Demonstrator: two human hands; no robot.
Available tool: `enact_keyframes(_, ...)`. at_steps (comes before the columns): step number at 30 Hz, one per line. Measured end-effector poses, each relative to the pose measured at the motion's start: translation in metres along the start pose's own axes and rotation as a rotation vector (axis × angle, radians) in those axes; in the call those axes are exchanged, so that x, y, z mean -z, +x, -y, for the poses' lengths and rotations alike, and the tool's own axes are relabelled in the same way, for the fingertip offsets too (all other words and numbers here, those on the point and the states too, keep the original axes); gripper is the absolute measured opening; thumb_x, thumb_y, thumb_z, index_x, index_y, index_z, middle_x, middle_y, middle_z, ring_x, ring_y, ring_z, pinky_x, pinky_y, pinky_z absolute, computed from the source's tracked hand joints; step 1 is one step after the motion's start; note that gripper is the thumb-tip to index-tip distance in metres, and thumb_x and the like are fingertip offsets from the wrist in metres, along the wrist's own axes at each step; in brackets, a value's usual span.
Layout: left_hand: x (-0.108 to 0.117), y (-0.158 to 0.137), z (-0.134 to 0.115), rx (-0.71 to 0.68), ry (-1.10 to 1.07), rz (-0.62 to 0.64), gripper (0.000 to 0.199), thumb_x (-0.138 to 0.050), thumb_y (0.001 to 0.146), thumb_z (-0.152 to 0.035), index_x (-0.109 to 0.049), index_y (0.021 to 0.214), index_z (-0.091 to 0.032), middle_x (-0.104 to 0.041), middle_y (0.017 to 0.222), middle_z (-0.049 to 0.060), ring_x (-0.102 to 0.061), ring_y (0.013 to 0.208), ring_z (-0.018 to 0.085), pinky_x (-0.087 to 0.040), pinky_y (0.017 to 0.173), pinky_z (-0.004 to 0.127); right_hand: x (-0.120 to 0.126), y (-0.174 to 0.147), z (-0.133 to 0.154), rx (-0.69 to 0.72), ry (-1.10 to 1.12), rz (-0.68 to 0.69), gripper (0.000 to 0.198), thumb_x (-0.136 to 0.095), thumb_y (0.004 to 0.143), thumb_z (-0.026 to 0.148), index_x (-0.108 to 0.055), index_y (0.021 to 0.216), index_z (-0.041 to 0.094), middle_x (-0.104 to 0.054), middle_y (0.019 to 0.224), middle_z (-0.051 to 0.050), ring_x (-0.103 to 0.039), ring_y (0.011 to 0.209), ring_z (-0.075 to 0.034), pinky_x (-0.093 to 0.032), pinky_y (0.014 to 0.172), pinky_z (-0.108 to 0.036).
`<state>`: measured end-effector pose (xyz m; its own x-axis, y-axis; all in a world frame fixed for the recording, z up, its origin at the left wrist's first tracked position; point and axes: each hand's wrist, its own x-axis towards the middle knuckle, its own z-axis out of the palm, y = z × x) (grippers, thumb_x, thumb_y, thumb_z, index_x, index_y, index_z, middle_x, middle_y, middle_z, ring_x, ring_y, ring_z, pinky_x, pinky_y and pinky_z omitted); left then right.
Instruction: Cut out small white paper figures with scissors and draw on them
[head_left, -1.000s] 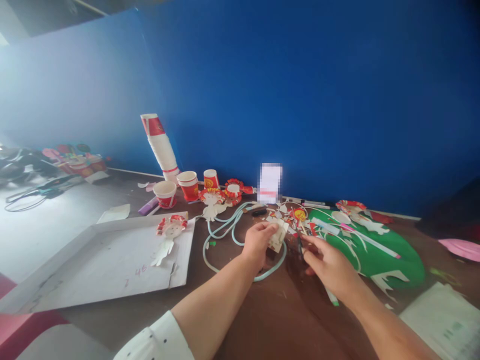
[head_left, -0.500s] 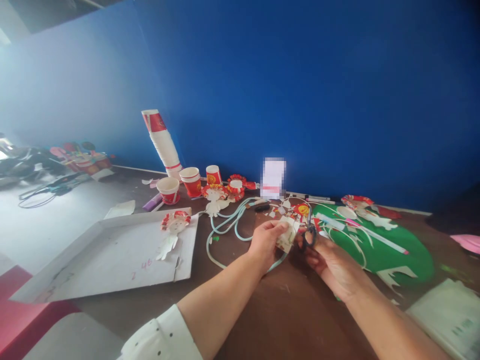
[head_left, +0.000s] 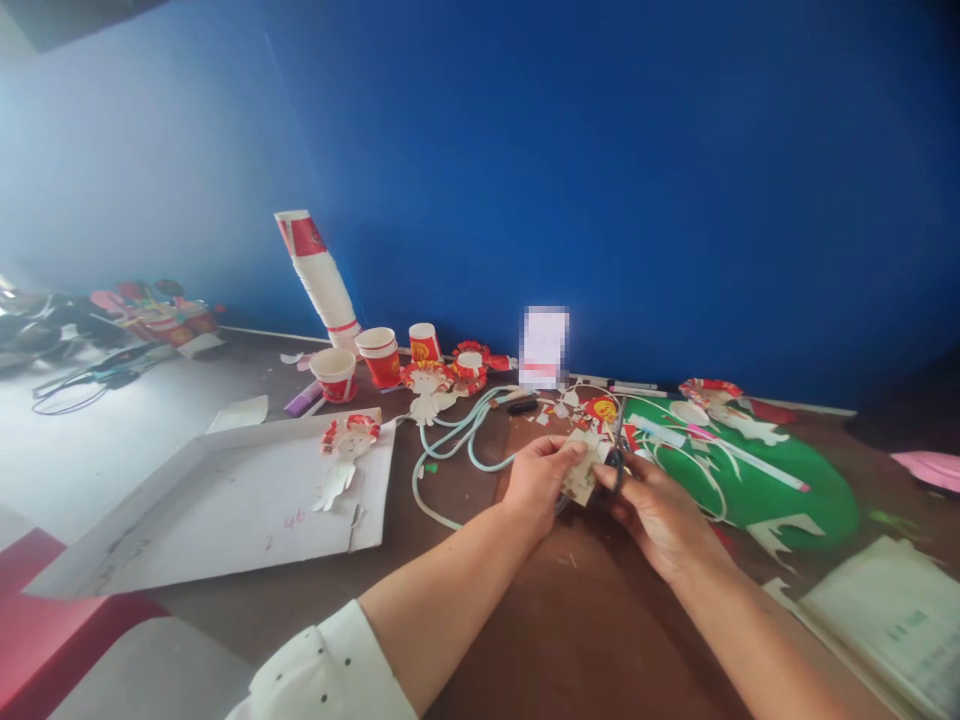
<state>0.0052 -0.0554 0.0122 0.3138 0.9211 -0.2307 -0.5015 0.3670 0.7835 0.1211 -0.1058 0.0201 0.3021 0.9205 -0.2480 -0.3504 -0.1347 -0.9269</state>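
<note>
My left hand (head_left: 541, 480) pinches a small whitish piece of paper (head_left: 581, 482) between thumb and fingers, above the brown table. In my right hand (head_left: 652, 505) is a pair of scissors (head_left: 616, 468) with dark handles, its blades pointing up and away. The right fingertips reach the right edge of the paper, close beside the left hand. Just beyond both hands lie red and white paper scraps (head_left: 601, 410). Whether the blades touch the paper I cannot make out.
Left stands a white cardboard tray (head_left: 225, 530) with a paper-cup figure (head_left: 349, 440) on it. Behind are red-and-white paper cups (head_left: 334, 375) and a leaning cup stack (head_left: 324, 285). A pale blue cable (head_left: 427, 505) loops centrally. Markers (head_left: 757, 465) and scraps cover a green mat (head_left: 825, 505).
My right hand has moved left, bringing the scissors and fingertips closer to the paper. The paper has shifted slightly right. The whole view has tilted a little.
</note>
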Motion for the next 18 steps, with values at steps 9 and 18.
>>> enact_keyframes(9, 0.001, -0.002, -0.007, 0.049, 0.063, 0.029, 0.046, -0.086, 0.050, -0.037, -0.063, 0.079, -0.010, -0.063, 0.063, 0.004, -0.057, 0.054, 0.012, -0.045, 0.055, 0.026, 0.005, 0.004, -0.002, 0.054, -0.050, -0.068, 0.052, -0.083, 0.052, 0.023, -0.063, 0.100, 0.020, -0.066, 0.072, 0.003, -0.055, 0.059, -0.011, -0.038, 0.047, -0.019)
enact_keyframes(18, 0.005, 0.001, -0.012, 0.077, 0.138, 0.091, 0.045, -0.085, 0.053, -0.038, -0.064, 0.081, -0.010, -0.064, 0.067, 0.005, -0.059, 0.057, 0.013, -0.047, 0.059, 0.028, 0.005, 0.003, 0.002, 0.096, -0.067, -0.094, 0.048, -0.083, 0.052, 0.022, -0.063, 0.096, 0.019, -0.065, 0.069, 0.002, -0.056, 0.057, -0.012, -0.037, 0.043, -0.019)
